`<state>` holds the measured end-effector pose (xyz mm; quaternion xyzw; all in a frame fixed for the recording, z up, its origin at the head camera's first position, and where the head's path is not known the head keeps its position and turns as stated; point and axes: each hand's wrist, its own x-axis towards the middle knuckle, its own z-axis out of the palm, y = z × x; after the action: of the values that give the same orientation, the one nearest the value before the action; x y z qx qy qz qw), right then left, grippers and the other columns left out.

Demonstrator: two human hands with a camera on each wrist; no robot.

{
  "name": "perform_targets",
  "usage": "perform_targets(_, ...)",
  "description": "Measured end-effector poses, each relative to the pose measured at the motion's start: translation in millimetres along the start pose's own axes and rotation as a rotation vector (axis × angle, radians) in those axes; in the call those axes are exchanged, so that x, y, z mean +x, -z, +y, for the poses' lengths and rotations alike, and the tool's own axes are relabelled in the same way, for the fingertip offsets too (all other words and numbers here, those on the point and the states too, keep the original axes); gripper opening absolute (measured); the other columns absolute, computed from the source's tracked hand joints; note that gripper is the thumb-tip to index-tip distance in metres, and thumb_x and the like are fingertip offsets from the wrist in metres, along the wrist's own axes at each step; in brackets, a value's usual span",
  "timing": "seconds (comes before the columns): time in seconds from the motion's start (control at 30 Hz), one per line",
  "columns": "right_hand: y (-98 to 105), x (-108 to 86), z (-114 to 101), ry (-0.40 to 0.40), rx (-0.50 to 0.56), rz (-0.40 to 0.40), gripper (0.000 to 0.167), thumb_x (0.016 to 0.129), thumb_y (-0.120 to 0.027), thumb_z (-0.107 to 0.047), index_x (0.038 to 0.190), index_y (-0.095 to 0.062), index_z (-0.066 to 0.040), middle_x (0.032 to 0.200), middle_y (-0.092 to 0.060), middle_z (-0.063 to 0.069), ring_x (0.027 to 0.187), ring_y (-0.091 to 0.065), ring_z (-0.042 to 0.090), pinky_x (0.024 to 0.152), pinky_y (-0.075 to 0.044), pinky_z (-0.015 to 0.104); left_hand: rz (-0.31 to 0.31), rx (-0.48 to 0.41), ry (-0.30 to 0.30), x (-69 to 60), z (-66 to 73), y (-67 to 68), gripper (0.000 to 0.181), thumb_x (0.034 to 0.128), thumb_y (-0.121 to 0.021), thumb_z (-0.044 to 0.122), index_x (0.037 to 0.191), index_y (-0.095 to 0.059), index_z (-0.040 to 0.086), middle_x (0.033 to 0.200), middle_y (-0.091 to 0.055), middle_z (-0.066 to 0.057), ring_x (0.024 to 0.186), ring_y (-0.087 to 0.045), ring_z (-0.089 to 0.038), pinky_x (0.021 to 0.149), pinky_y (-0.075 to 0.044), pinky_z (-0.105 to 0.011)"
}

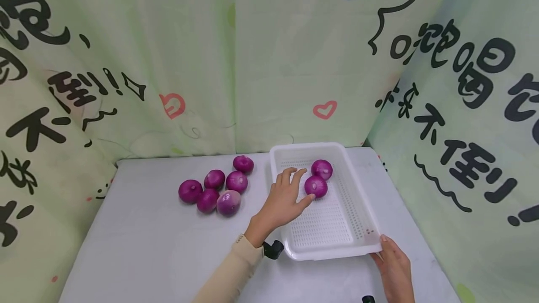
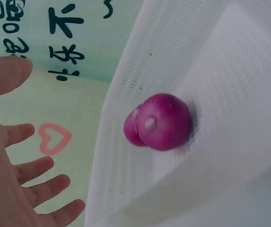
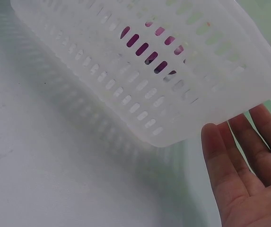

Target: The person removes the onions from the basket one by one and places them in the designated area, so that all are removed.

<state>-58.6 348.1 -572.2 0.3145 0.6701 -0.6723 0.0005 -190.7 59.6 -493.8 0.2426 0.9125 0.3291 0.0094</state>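
A white perforated plastic basket (image 1: pixel 326 235) on the table has two purple onions (image 1: pixel 316 186) lying against each other inside it. Over the basket's left side reaches my left hand (image 1: pixel 286 202), fingers spread and bent a little, the thumb close to the nearer onion. In the left wrist view that hand (image 2: pixel 17 151) shows a gap between its fingers and the onions (image 2: pixel 166 122). My right hand (image 1: pixel 393 263) grips the basket's near right corner. The right wrist view shows its thumb and fingers (image 3: pixel 215 146) at that corner, with purple showing through the slots.
Left of the basket, several purple onions (image 1: pixel 229 203) lie in a loose cluster on the white table (image 1: pixel 139 242). A pale green printed curtain (image 1: pixel 261 60) hangs behind the table and along both sides.
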Motion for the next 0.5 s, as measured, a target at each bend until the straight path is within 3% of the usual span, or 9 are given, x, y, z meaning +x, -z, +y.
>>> perform_targets(0.17,1.9,-0.1,-0.3,-0.009,-0.001,-0.004,0.081,0.104,-0.048,-0.061,0.162,-0.033,-0.006,0.17,-0.029,0.013,0.123,-0.051,-0.006,0.089,-0.052,0.008,0.043,-0.187,0.077,17.0,15.3,-13.2,0.067,0.1022,-0.063,0.041,0.157,-0.041,0.009,0.152,-0.044,-0.017,0.138,-0.047,-0.034,0.111,-0.045,-0.054)
perform_targets(0.37,3.5,1.6,1.2,0.003,0.04,-0.004,0.077,0.105,-0.051,-0.056,0.16,-0.037,-0.004,0.163,-0.036,0.008,0.106,-0.058,-0.017,0.089,-0.054,0.01,0.207,-0.495,0.243,40.6,25.8,-31.7,0.056,0.0981,-0.069,0.034,0.144,-0.055,0.006,0.138,-0.056,-0.02,0.127,-0.056,-0.034,0.105,-0.049,-0.051)
perform_targets(0.5,4.1,1.6,2.0,0.017,0.066,-0.014,0.073,0.105,-0.053,-0.052,0.159,-0.039,-0.005,0.159,-0.04,0.003,0.103,-0.06,-0.018,0.09,-0.055,0.012,0.285,-0.548,0.359,54.7,27.6,-45.8,0.052,0.0943,-0.074,0.031,0.137,-0.06,0.005,0.132,-0.061,-0.023,0.12,-0.059,-0.038,0.1,-0.05,-0.051)
